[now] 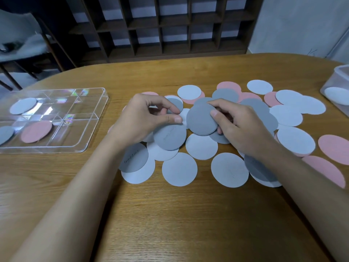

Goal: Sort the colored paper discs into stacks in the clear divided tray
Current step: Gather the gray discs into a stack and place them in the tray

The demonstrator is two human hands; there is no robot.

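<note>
Right hand: the right hand (237,122) hovered over the middle of the disc spread, thumb and fingers pinched shut on a thin stack of dark grey discs (202,121), thumb pressed on the top face and fingertips under the stack's right rim.
Left hand: the left hand (140,120) sat just beside it on the left, thumb and forefinger closed together at the upper rim of another dark grey disc (169,138); whether that disc was lifted or only touched could not be told.
Loose discs: light blue-grey, dark grey and pink paper discs lay overlapping across the middle and right of the wooden table (170,214), reaching toward its right edge.
Written disc: a dark grey disc with handwriting (135,157) lay partly under the left wrist, over a light blue-grey disc (138,173).
Tray: the clear divided tray (90,125) stood near the table's left edge, well apart from the spread.
Tray contents: a light blue-grey disc in the tray (23,106) lay in a far compartment, a pink disc in the tray (36,131) in a near compartment, and a dark grey disc in the tray (5,135) in the near compartment at the left, cut by the frame edge.
Tub: a translucent plastic tub (340,80) stood at the table's far right edge with a pale disc (337,98) inside.
</note>
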